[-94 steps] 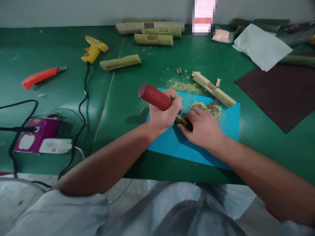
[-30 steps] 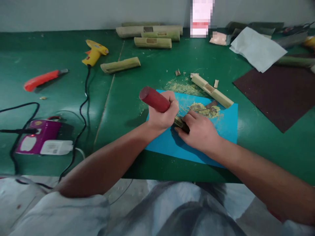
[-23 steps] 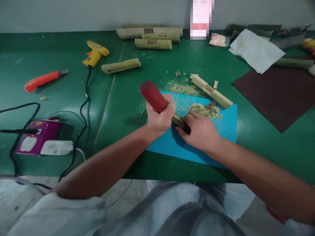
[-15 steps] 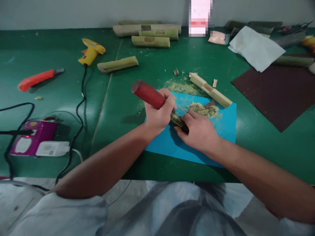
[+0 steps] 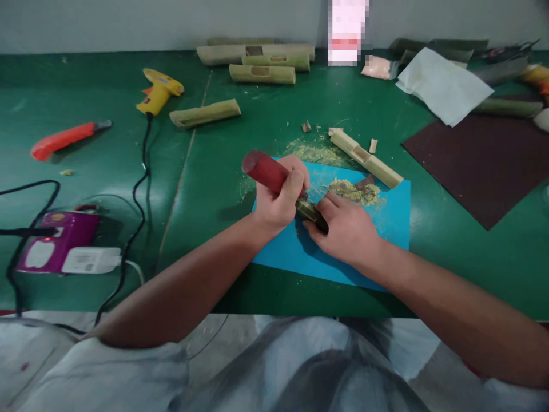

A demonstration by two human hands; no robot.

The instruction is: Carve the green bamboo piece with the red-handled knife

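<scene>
My left hand (image 5: 279, 203) is closed in a fist around the thick red handle (image 5: 266, 171) of a tool; its working end is mostly hidden by my fingers and by the piece below. My right hand (image 5: 349, 229) grips a short dark-green bamboo piece (image 5: 309, 213), which meets the tool between my two hands. Both hands are over a blue sheet (image 5: 355, 269) on the green table. Beyond my right hand, yellowish shavings (image 5: 351, 190) lie heaped on the sheet. A bamboo tube with a cut-out notch (image 5: 380, 169) rests across the sheet's far edge.
At left lie a yellow glue gun (image 5: 158, 94), an orange cutter (image 5: 64, 140) and a purple power block (image 5: 60, 237) with cables. Several bamboo tubes (image 5: 261, 74) lie along the wall. Brown sandpaper-like sheet (image 5: 480, 171) and white paper (image 5: 446, 86) are at right.
The red handle's top end has swung right and slightly down, and my left hand has shifted a little right with it. My right hand and the bamboo piece have stayed nearly in place.
</scene>
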